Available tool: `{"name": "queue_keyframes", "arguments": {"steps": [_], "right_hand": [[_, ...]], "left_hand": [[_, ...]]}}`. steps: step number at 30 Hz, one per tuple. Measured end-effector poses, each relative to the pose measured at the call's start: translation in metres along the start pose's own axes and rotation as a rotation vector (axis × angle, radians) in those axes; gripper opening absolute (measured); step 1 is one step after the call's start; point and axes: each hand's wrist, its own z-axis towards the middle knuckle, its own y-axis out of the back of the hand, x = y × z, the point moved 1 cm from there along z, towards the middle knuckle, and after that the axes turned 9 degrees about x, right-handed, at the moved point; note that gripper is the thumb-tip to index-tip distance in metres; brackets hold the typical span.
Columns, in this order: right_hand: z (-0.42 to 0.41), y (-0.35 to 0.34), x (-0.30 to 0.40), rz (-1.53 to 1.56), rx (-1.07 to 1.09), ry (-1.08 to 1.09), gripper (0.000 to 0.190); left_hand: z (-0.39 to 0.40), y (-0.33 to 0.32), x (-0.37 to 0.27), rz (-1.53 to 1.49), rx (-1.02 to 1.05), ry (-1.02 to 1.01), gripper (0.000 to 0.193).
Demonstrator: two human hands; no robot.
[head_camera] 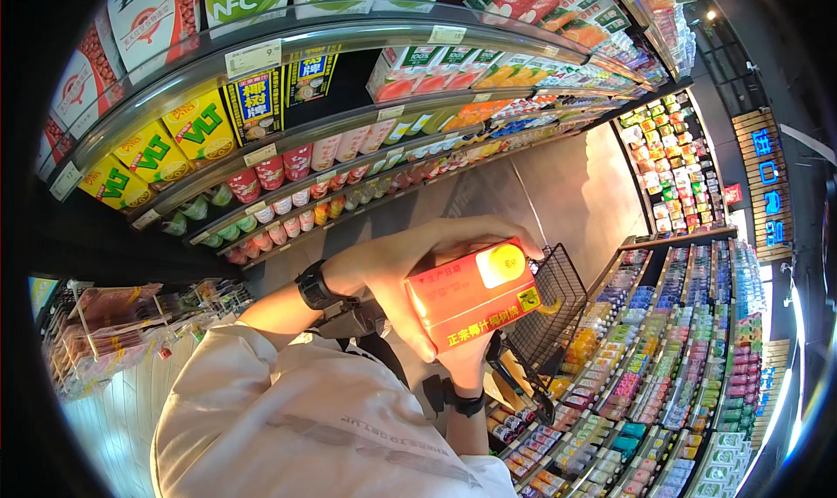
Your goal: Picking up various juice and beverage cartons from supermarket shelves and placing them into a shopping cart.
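Note:
A red drink carton with a yellow screw cap [467, 295] is held up in front of my chest, its top face turned towards the camera. My left hand [399, 266] wraps around the carton's far and left sides, with a dark watch on the wrist. From below, my right hand [465, 361] is against the carton's near side; most of its fingers are hidden behind the carton, and a black band circles that wrist. Just beyond my hands is a black wire shopping cart [556, 295], with a small yellow item inside.
Refrigerated shelves [366, 34] full of drink cartons and bottles curve across the upper left. Tiered shelves of bottles [654, 354] stand at the right, and another display [677, 165] lies farther along the aisle. Packaged goods hang on a rack [104, 328] at the left.

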Motion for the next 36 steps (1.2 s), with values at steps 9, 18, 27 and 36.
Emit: {"name": "queue_keyframes", "arguments": {"steps": [9,18,27,36], "right_hand": [[0.001,0.066,-0.029,-0.077,0.015,0.140,0.125],[0.005,0.208,-0.018,0.087,0.024,0.253,0.140],[0.003,0.290,-0.082,-0.156,-0.074,0.178,0.113],[-0.006,0.318,-0.117,-0.100,-0.062,-0.060,0.106]], "left_hand": [[0.049,-0.037,0.035,-0.125,-0.121,0.244,0.120],[0.132,-0.067,0.146,0.297,-0.447,0.594,0.098],[0.154,-0.096,0.264,0.394,-0.426,0.883,0.095],[0.158,-0.099,0.303,0.401,-0.121,0.940,0.113]]}}
